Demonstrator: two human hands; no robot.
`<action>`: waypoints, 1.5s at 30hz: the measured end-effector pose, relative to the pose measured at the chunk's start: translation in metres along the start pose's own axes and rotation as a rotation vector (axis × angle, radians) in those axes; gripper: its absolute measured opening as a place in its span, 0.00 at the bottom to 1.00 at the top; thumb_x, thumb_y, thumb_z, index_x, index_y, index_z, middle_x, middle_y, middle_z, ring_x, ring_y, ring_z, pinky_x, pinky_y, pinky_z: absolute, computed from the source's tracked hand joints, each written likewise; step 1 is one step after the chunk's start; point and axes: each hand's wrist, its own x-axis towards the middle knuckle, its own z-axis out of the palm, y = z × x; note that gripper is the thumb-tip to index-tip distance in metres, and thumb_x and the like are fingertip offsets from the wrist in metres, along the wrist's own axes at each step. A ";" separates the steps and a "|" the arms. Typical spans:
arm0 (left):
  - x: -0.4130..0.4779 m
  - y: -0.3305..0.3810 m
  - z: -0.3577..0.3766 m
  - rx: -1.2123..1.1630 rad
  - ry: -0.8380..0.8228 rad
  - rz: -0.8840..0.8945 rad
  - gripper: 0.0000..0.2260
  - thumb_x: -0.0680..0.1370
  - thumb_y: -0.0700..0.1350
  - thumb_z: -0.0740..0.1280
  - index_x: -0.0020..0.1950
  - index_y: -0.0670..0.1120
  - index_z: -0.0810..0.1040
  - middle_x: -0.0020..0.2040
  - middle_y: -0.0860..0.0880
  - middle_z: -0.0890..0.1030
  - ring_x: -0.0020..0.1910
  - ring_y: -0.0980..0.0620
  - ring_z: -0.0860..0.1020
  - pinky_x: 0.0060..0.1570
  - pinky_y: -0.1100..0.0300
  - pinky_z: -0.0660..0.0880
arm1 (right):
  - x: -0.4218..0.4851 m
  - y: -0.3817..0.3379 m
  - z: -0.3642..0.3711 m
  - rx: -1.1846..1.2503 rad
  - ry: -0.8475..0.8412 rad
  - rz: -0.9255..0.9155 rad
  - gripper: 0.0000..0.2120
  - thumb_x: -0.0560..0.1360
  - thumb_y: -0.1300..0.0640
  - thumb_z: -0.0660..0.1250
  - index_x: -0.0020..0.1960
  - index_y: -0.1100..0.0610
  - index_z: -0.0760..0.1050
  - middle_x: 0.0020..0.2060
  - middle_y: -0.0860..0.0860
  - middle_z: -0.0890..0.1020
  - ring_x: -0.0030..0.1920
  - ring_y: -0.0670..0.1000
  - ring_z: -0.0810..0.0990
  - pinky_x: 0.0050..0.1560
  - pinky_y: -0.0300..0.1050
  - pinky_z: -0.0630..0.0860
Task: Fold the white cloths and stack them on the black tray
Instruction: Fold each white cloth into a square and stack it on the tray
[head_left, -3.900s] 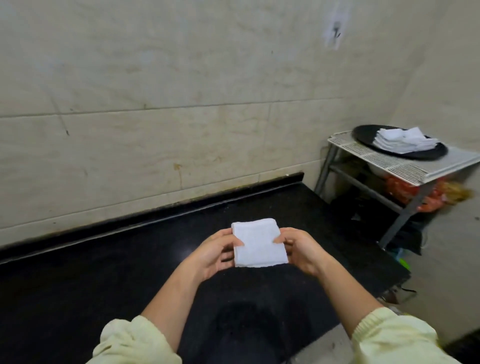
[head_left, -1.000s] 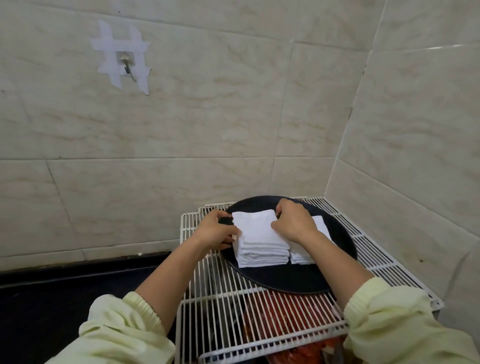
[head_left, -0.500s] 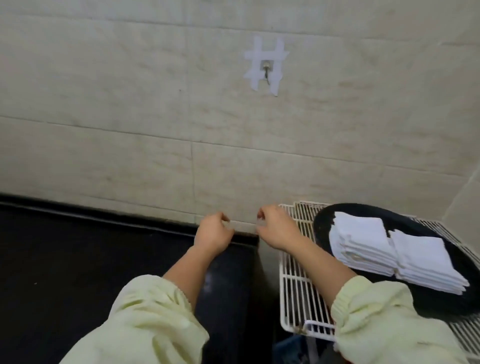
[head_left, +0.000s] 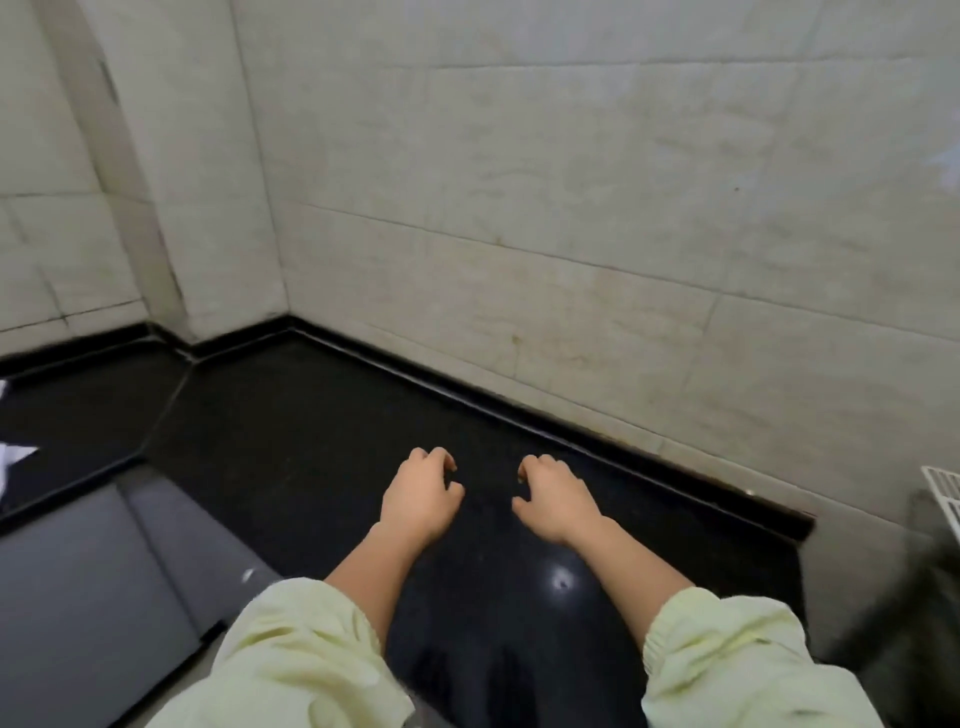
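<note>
Head view: left grip (head_left: 421, 499) and right grip (head_left: 553, 501) hovered over black counter (head_left: 291, 415), both loosely curled, holding nothing. White cloths (head_left: 13, 457) lay far left, partly cut off; black tray out of frame. Step judged: fetching next cloth. Next move: reach left.

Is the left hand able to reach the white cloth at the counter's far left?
Probably yes: the left hand holds nothing, and nothing shows on the black stone counter between it and the white cloth.
</note>
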 end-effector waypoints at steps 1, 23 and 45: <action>-0.003 -0.027 -0.012 0.008 0.010 -0.041 0.12 0.77 0.47 0.63 0.60 0.49 0.74 0.56 0.49 0.72 0.53 0.49 0.75 0.48 0.56 0.73 | 0.007 -0.027 0.013 -0.012 -0.028 -0.029 0.16 0.77 0.50 0.63 0.62 0.56 0.69 0.60 0.54 0.73 0.62 0.56 0.71 0.60 0.54 0.72; 0.016 -0.405 -0.208 0.056 0.293 -0.559 0.15 0.76 0.47 0.64 0.63 0.48 0.73 0.61 0.46 0.72 0.60 0.45 0.74 0.57 0.52 0.73 | 0.183 -0.426 0.150 -0.047 -0.206 -0.604 0.17 0.78 0.52 0.62 0.65 0.57 0.68 0.62 0.54 0.70 0.64 0.57 0.69 0.60 0.54 0.71; 0.091 -0.689 -0.288 -0.098 0.378 -0.854 0.17 0.73 0.38 0.64 0.61 0.45 0.70 0.52 0.45 0.75 0.51 0.44 0.76 0.46 0.54 0.71 | 0.320 -0.665 0.297 -0.018 -0.448 -0.634 0.17 0.78 0.50 0.62 0.64 0.56 0.68 0.61 0.53 0.71 0.63 0.55 0.70 0.61 0.54 0.71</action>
